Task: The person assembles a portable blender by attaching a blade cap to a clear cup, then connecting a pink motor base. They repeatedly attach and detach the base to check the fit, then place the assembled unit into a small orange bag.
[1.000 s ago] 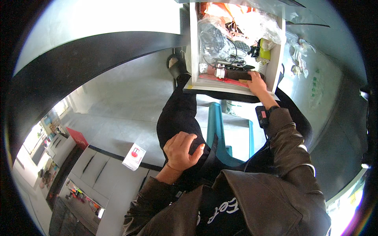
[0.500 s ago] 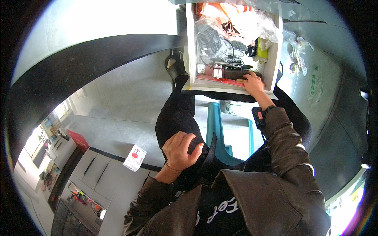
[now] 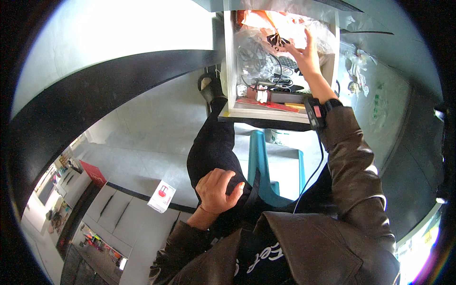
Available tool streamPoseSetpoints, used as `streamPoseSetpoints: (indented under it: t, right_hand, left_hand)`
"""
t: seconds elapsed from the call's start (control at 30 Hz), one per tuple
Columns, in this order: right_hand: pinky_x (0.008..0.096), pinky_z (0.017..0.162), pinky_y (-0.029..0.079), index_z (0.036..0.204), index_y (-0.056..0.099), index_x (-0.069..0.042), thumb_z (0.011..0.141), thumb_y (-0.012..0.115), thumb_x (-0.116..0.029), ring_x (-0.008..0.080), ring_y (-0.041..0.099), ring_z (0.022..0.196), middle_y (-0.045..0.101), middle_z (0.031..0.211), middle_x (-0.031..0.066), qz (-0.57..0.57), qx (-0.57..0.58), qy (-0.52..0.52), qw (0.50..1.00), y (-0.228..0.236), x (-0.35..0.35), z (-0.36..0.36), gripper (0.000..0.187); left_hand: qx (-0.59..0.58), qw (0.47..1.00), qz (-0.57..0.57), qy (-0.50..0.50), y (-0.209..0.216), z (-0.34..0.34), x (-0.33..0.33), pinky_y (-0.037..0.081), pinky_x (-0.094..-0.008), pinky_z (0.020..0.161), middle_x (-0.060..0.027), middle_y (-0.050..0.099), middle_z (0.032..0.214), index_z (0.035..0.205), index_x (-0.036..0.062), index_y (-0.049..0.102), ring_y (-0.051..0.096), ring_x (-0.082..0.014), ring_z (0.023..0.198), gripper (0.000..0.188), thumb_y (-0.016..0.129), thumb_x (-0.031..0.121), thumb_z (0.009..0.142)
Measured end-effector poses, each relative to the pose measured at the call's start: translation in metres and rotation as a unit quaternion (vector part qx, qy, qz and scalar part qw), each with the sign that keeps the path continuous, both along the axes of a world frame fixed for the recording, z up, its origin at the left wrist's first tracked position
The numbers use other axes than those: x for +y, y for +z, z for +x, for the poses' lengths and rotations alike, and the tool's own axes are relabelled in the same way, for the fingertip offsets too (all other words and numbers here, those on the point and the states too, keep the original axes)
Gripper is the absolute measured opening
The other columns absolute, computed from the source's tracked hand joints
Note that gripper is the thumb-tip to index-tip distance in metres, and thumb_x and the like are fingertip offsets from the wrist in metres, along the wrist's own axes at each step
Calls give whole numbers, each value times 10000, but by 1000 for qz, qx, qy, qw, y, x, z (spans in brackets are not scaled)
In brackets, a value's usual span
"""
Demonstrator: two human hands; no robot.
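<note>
Step judged as reaching: your right hand (image 3: 306, 58), fingers spread, is over or beside the orange bag (image 3: 284, 26) in the drawer (image 3: 230, 64); contact cannot be confirmed. Your left hand (image 3: 218, 192) lies loose on your thigh (image 3: 213, 152). Any grip calls for closing those right fingers.

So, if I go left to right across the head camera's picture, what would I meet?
Red panel → white box with a red picture → the person's left hand → the right hand, reaching over the open drawer → crumpled clear plastic.
</note>
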State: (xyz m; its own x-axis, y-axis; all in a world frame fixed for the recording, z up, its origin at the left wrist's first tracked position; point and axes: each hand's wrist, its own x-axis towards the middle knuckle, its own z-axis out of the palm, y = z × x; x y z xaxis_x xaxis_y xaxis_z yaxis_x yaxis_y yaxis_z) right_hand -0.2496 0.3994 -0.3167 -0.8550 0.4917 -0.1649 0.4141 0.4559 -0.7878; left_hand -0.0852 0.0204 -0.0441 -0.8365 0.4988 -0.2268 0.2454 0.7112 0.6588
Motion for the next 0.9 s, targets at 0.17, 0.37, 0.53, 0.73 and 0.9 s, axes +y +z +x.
streamPoseSetpoints:
  t: [0.17,0.37,0.53,0.73,0.9]
  right_hand:
    - [482,1002,530,1550,403,-213,722,912,-508,457,659,1132,491,1390,282,70,-101,49,991,-26,-11,-43,1015]
    - [432,810,569,1165,703,-110,830,804,-235,341,739,868,744,877,173,-22,-11,30,999,-22,-3,-35,372]
    - [433,812,568,968,770,-70,815,671,-55,362,737,876,751,908,194,6,-106,161,981,23,-37,54,183]
    - [441,887,575,1108,769,-109,830,721,-176,370,739,965,768,988,185,-40,-238,149,959,17,-32,117,290]
    - [426,1005,537,1322,700,-69,868,747,-281,363,703,1160,740,1229,207,45,-276,18,960,2,29,113,503]
  left_hand:
    - [-16,1000,-16,2,3,0,0,507,-389,614,-79,638,835,996,61,693,651,-277,721,309,808,274,803]
    - [1,1000,-8,3,0,-2,2,505,-383,606,-74,637,830,976,65,695,651,-274,711,296,805,288,816]
    - [23,1000,1,4,-1,0,4,495,-367,582,-64,630,815,941,68,700,648,-260,682,268,794,295,836]
    - [20,1000,0,7,0,7,1,507,-396,622,-79,639,847,989,69,694,648,-285,726,278,794,275,832]
    - [15,1000,-6,0,-1,5,0,508,-391,624,-77,645,850,989,68,696,649,-280,723,278,793,273,829]
